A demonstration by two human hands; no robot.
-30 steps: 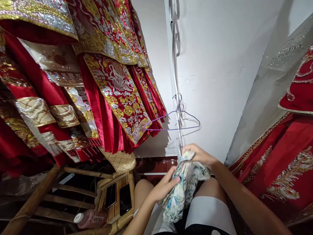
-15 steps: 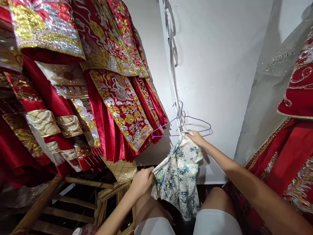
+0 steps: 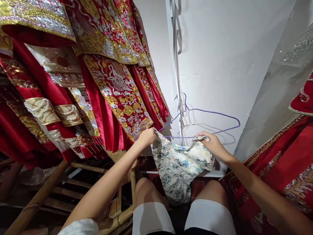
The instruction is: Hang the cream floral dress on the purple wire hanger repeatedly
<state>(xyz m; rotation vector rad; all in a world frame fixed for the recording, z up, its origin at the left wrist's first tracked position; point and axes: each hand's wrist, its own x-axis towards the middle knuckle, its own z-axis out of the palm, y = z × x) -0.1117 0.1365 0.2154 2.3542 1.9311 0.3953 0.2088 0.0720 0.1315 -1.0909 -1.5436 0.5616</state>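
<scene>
A small floral garment [image 3: 179, 164], white with blue and green print, hangs spread between my two hands. My left hand [image 3: 147, 137] is closed on its upper left edge. My right hand [image 3: 212, 143] is closed on its upper right edge. Both hands hold the cloth up at the bottom bar of a purple wire hanger [image 3: 202, 122], which hangs by its hook from a thin rail [image 3: 176, 65] on the white wall. The garment's lower part droops over my knees.
Red robes with gold and silver embroidery [image 3: 114, 88] hang thickly at the left. More red embroidered cloth [image 3: 281, 173] lies at the right. A bamboo chair frame [image 3: 49, 186] stands at the lower left. The white wall [image 3: 220, 58] is straight ahead.
Both hands have risen with the garment and moved apart, spreading it from a bunch into a wide sheet at the hanger's bottom bar. The hanger now looks wider and closer.
</scene>
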